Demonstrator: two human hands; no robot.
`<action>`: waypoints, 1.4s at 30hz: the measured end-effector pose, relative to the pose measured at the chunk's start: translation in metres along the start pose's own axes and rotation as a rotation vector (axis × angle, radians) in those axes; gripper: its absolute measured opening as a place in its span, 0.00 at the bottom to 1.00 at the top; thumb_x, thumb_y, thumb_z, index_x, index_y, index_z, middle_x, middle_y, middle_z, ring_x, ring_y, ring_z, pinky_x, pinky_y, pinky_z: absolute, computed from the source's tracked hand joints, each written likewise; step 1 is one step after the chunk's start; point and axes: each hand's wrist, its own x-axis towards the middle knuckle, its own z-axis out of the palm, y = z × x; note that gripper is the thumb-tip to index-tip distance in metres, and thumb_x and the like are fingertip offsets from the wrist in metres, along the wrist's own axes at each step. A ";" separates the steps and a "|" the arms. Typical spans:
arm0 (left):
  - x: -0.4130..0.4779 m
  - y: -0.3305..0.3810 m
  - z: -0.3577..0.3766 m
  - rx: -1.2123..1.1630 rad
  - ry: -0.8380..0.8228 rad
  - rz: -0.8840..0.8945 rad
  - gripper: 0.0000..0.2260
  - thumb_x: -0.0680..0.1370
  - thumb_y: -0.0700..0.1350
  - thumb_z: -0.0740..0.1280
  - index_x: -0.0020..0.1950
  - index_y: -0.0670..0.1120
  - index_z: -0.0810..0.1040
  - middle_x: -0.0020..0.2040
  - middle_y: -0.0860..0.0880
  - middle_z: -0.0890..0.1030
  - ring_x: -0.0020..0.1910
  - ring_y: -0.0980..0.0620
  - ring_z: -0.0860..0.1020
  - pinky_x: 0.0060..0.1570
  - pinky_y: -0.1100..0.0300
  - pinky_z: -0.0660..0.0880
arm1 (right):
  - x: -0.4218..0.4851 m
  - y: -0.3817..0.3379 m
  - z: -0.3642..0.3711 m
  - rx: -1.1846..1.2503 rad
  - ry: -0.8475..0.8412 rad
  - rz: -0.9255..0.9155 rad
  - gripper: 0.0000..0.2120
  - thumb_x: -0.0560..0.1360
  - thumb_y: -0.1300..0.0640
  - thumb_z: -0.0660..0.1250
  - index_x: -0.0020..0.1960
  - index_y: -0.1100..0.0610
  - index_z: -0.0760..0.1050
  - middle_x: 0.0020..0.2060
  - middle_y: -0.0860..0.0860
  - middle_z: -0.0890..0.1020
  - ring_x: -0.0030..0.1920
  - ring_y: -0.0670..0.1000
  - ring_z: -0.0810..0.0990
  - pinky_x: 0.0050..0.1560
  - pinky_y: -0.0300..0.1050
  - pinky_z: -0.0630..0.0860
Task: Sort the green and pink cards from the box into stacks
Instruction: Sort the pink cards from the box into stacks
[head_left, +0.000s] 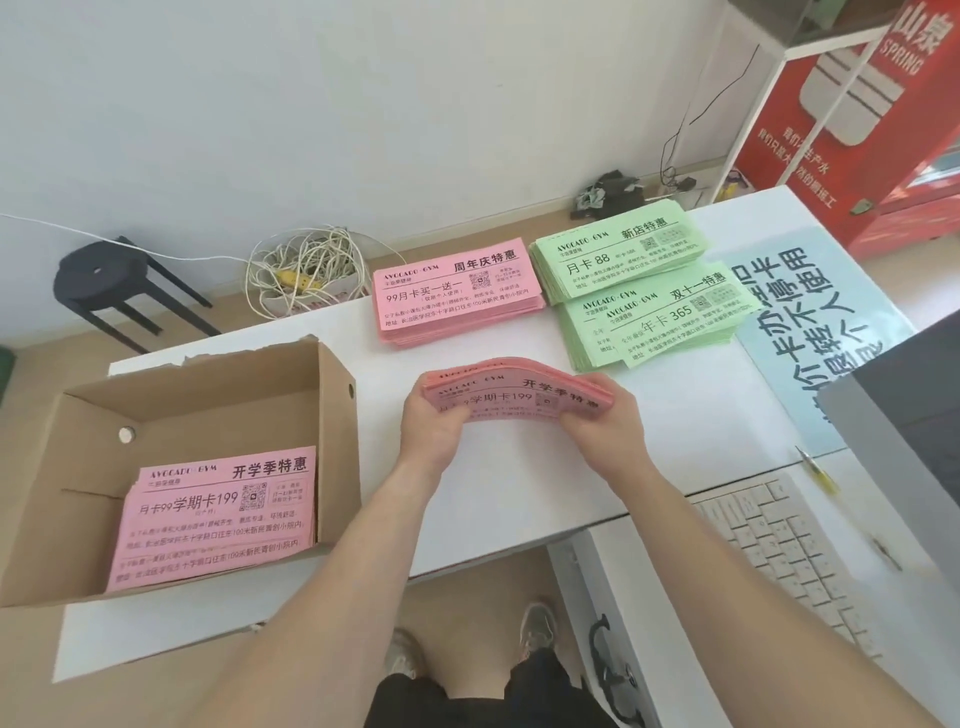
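Head view: right of the box (340, 415), left hand (434, 423) and right hand (605, 418) grip a bowed pink bundle (519, 397) by its ends; farther right lie one pink stack (457, 291) and two green stacks (618, 249), while more pink cards (218, 512) lie inside it, unsorted.

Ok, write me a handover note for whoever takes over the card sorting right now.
Hands: left hand and right hand each grip an end of a bent bundle of pink paper cards above the white table.
Done: one pink card stack and two green card stacks, far and near, lie on the table.
Left: set the bundle down, probably as its own stack since its heading differs; more pink cards lie in the brown cardboard box.
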 end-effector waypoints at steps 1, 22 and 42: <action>0.000 -0.001 0.001 0.003 0.010 0.001 0.19 0.74 0.28 0.64 0.58 0.48 0.76 0.52 0.52 0.83 0.51 0.59 0.80 0.47 0.73 0.73 | 0.000 0.002 0.001 -0.002 0.004 -0.007 0.16 0.72 0.70 0.70 0.47 0.48 0.78 0.40 0.45 0.83 0.39 0.37 0.81 0.41 0.34 0.75; -0.031 -0.005 0.012 0.778 -0.069 0.412 0.14 0.76 0.42 0.68 0.61 0.51 0.78 0.59 0.51 0.76 0.55 0.50 0.74 0.57 0.51 0.75 | -0.005 -0.004 0.008 -0.366 -0.030 0.172 0.14 0.68 0.62 0.68 0.52 0.50 0.76 0.49 0.54 0.80 0.49 0.56 0.80 0.51 0.53 0.80; -0.034 0.004 0.043 0.371 -0.246 0.031 0.11 0.83 0.46 0.62 0.63 0.47 0.78 0.55 0.49 0.81 0.54 0.48 0.78 0.52 0.55 0.71 | -0.029 0.000 -0.002 -0.036 -0.082 0.196 0.15 0.77 0.63 0.62 0.61 0.54 0.80 0.52 0.48 0.83 0.47 0.50 0.84 0.53 0.53 0.83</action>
